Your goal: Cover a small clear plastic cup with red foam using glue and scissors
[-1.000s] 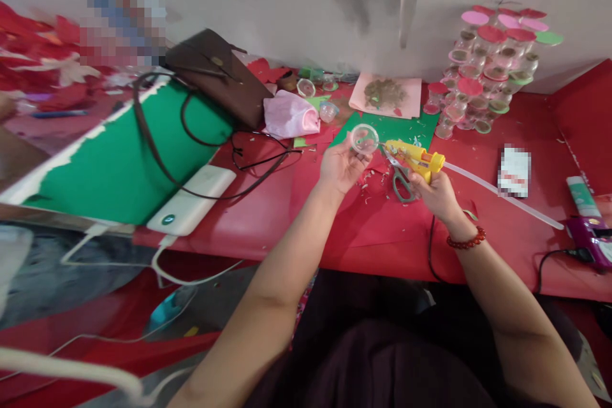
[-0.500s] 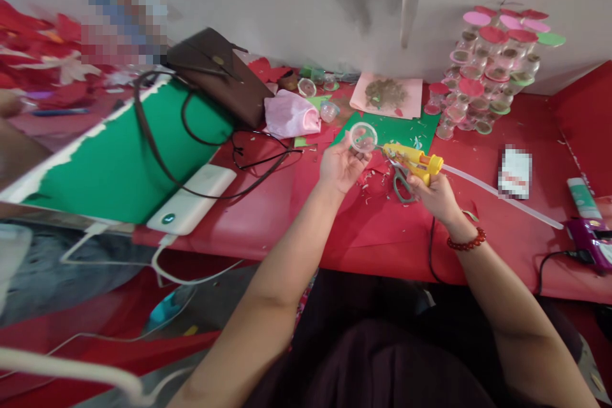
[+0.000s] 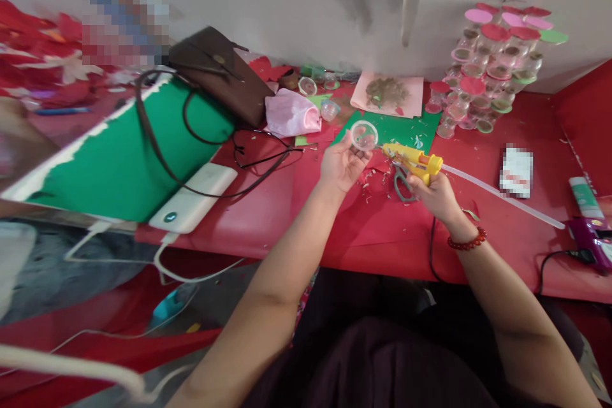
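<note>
My left hand (image 3: 342,166) holds a small clear plastic cup (image 3: 364,136) by its side, the round rim facing me. In my right hand (image 3: 435,191) is a yellow hot glue gun (image 3: 412,161), its nozzle pointing left, right beside the cup; whether they touch I cannot tell. A long translucent glue stick (image 3: 507,199) sticks out of the gun's back end. Below the gun lie grey-handled scissors (image 3: 403,185), partly hidden by my right hand. Bits of glue and paper scraps (image 3: 370,188) are scattered on the red paper under my hands.
A hanging stack of clear cups with coloured discs (image 3: 492,70) stands at the back right. A brown bag (image 3: 224,80), a white power bank (image 3: 194,199) and eyeglasses (image 3: 261,146) lie left. A phone (image 3: 516,171) and a glue tube (image 3: 585,197) are right. Pink paper (image 3: 414,99) lies behind.
Almost nothing differs. The whole view has shifted very slightly; both hands keep the cup and the glue gun in the same position.
</note>
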{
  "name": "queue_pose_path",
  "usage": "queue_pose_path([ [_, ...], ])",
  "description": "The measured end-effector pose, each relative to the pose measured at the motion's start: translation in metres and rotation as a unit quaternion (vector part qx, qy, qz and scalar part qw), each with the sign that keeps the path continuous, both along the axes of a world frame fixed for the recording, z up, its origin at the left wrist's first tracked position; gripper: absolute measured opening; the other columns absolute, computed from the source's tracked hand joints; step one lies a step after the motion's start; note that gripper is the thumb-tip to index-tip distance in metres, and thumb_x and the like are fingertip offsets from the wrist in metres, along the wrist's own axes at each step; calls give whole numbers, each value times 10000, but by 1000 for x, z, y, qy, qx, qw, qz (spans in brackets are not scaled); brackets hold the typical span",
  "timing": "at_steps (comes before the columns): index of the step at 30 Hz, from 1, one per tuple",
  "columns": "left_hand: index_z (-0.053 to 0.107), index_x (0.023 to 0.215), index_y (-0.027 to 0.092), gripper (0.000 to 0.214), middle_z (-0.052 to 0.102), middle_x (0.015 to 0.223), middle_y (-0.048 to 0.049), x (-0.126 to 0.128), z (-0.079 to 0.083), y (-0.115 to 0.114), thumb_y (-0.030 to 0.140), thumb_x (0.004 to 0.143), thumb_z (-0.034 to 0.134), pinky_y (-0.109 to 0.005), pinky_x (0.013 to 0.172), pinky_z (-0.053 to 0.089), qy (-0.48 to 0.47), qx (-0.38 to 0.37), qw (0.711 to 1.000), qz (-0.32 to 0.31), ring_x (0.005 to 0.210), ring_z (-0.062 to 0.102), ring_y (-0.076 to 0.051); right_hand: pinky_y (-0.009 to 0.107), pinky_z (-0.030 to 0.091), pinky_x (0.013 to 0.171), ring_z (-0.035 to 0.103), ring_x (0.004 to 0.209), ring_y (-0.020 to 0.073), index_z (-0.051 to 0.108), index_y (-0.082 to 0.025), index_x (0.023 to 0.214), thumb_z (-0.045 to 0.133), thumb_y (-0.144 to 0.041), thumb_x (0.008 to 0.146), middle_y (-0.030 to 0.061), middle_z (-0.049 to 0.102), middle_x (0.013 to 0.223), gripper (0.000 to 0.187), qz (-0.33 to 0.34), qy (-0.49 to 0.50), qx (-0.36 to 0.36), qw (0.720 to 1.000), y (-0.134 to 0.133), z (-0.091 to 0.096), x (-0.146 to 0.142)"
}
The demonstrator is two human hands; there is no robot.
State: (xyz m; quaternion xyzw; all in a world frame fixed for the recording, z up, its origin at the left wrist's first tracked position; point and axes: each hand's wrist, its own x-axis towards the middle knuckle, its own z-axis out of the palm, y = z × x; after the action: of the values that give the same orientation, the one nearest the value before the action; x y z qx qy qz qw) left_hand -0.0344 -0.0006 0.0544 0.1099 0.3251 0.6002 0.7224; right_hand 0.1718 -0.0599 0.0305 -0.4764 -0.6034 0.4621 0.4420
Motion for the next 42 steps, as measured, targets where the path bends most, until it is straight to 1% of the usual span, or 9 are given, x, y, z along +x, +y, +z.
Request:
queue_pose_path([
  [7, 727, 1159, 145, 273, 753, 862, -106, 0, -1, 1, 247, 988, 540, -231, 612, 514, -1, 8, 1000, 2, 709, 679, -146, 263, 268, 467, 329, 542, 95, 666, -198, 1049, 713, -801, 759, -64, 454, 616, 671, 11, 9, 15, 1000, -1, 0, -3],
  [12, 724, 1185, 150, 286, 751, 853, -105, 1, -1, 0, 243, 984, 544, -241, 624, 514, -1, 5, 1000, 5, 735, 685, -158, 256, 256, 454, 308, 515, 85, 663, -201, 967, 744, -719, 786, -78, 418, 578, 554, 19, 5, 0, 1000, -2, 0, -3],
  [15, 722, 1180, 147, 276, 750, 854, -107, 1, -1, 0, 246, 985, 552, -237, 624, 512, -2, 5, 1000, 4, 731, 682, -154, 248, 258, 455, 300, 514, 77, 668, -197, 996, 766, -659, 789, -83, 422, 581, 515, 19, 14, -1, 1000, -3, 1, -4],
  [20, 714, 1186, 154, 267, 747, 837, -98, 1, -1, 1, 234, 976, 569, -231, 609, 511, -1, -3, 1000, 11, 722, 685, -153, 241, 299, 474, 321, 529, 76, 675, -184, 1051, 759, -652, 771, -84, 432, 594, 552, 29, 20, -20, 999, -2, 3, -7],
  [26, 697, 1148, 150, 227, 741, 793, -80, 2, 0, 1, 216, 1008, 531, -217, 581, 498, -8, -10, 1000, 4, 668, 674, -129, 244, 290, 478, 319, 538, 73, 683, -169, 1073, 757, -642, 784, -79, 442, 622, 559, 25, 15, -4, 1000, -3, 1, -6],
  [31, 698, 1145, 169, 209, 744, 814, -74, 3, -5, 3, 223, 966, 604, -226, 599, 496, 5, -4, 1000, 14, 727, 700, -150, 242, 289, 467, 306, 536, 77, 683, -181, 1104, 781, -704, 736, -76, 448, 623, 647, 35, 31, -19, 999, -3, 1, -6],
  [36, 691, 1172, 167, 257, 754, 854, -81, 3, -11, 3, 211, 929, 620, -251, 663, 522, 4, 3, 1000, 12, 753, 698, -156, 246, 288, 458, 308, 530, 81, 686, -189, 1072, 774, -754, 717, -73, 444, 610, 673, 31, 24, -17, 999, -3, 2, -7],
  [39, 692, 1178, 155, 253, 750, 842, -84, 4, -11, 2, 222, 948, 607, -263, 704, 539, 9, 3, 1000, 6, 760, 699, -160, 244, 285, 452, 296, 520, 81, 688, -199, 1052, 780, -770, 700, -77, 434, 591, 678, 40, 38, -27, 998, -3, 1, -8],
  [42, 697, 1143, 153, 207, 740, 825, -78, 5, -9, 1, 232, 973, 610, -250, 688, 522, 21, -3, 1000, -1, 732, 683, -145, 236, 298, 455, 312, 529, 86, 697, -205, 1006, 800, -744, 702, -74, 429, 580, 628, 32, 41, -28, 998, -4, 0, -7],
])
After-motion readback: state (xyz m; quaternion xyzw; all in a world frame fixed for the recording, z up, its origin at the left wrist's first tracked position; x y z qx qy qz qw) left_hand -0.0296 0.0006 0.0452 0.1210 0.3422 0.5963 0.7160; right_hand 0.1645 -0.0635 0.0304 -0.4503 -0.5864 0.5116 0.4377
